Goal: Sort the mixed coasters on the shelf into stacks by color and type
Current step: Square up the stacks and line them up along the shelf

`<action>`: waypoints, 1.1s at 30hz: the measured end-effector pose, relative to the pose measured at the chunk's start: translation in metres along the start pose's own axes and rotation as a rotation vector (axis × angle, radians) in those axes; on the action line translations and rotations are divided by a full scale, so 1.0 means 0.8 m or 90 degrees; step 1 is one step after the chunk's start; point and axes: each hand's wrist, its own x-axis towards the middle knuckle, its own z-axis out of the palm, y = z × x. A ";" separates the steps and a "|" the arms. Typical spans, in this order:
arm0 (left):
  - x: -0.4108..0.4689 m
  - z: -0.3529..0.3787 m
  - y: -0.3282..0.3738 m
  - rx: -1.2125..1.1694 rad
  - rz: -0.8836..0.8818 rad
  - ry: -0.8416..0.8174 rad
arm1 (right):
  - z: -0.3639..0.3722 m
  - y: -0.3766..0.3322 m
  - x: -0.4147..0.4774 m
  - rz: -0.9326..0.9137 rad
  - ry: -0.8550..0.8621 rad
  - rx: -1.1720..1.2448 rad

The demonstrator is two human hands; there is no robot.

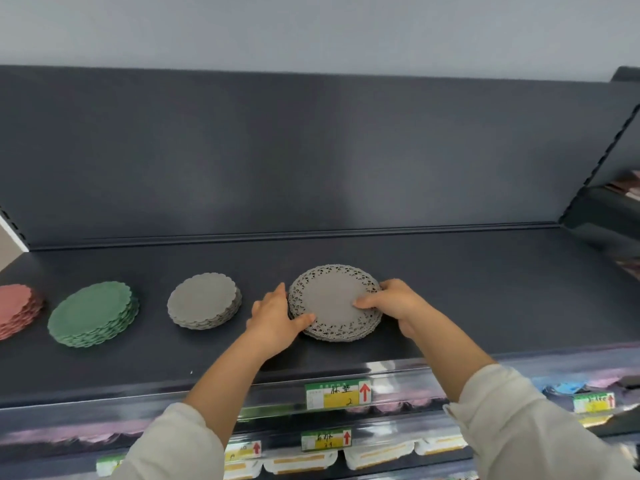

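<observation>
Pale sleeves, left [173,445] and right [519,427], fill the bottom corners, with bare forearms reaching up and inward from them; between and below them lie lower shelves holding white trays [377,455], with a small tag [326,438] above the trays; higher up, on the front rail of the top shelf, sits a green and yellow tag [337,393] with a red arrow and handwriting too blurred to read; another tag [594,402] shows far right.

Past the rail, on the dark shelf [485,306], both hands clasp the lace stack [332,299], a pile of grey round coasters with pierced lace rims, right of centre on the shelf; the left hand [277,317] wraps the pile's left side, thumb lying over the near rim, fingers curled behind the edge; the right hand [391,301] grips the right side, thumb flat on the top coaster, fingers bent round the far edge.

Left of it, apart, stands the grey stack [204,301], smaller, scalloped, with no piercing; farther left is the green stack [93,313], scalloped and slightly fanned; the pink stack [15,310] is cut off by the left border.

Behind all four rises the dark back panel [311,150]; above that, a pale wall [311,29].
</observation>
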 end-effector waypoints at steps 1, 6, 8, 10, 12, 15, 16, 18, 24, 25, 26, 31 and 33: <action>0.001 -0.002 0.002 0.009 -0.001 -0.008 | 0.002 -0.002 -0.002 0.002 0.011 -0.005; 0.001 -0.005 0.003 0.017 0.008 -0.033 | 0.003 -0.014 -0.009 0.014 0.040 0.064; 0.001 -0.005 0.002 0.012 0.014 -0.031 | 0.007 -0.021 -0.014 0.014 0.008 0.152; 0.000 -0.005 0.001 0.007 0.018 -0.030 | 0.011 -0.021 -0.013 0.023 -0.009 0.241; -0.001 -0.004 0.000 -0.002 0.017 -0.031 | 0.013 -0.019 -0.020 0.016 -0.009 0.279; -0.001 -0.007 -0.004 -0.044 0.027 -0.028 | 0.005 -0.013 -0.034 -0.038 -0.038 0.275; -0.001 -0.009 -0.004 -0.096 0.034 -0.036 | 0.002 -0.013 -0.039 -0.070 -0.057 0.274; -0.004 -0.015 0.000 -0.256 0.059 -0.043 | -0.004 -0.018 -0.053 -0.156 -0.088 0.268; -0.021 -0.020 0.031 -0.378 0.169 0.164 | -0.017 -0.028 -0.059 -0.359 -0.069 0.219; -0.022 -0.020 0.033 -0.354 0.178 0.172 | -0.018 -0.026 -0.056 -0.371 -0.060 0.196; -0.024 -0.018 0.035 -0.333 0.183 0.167 | -0.018 -0.022 -0.054 -0.375 -0.059 0.174; -0.026 -0.005 0.039 -0.297 0.166 0.106 | -0.015 -0.009 -0.042 -0.327 -0.084 0.206; -0.023 -0.005 0.041 -0.285 0.151 0.103 | -0.012 -0.012 -0.040 -0.315 -0.095 0.217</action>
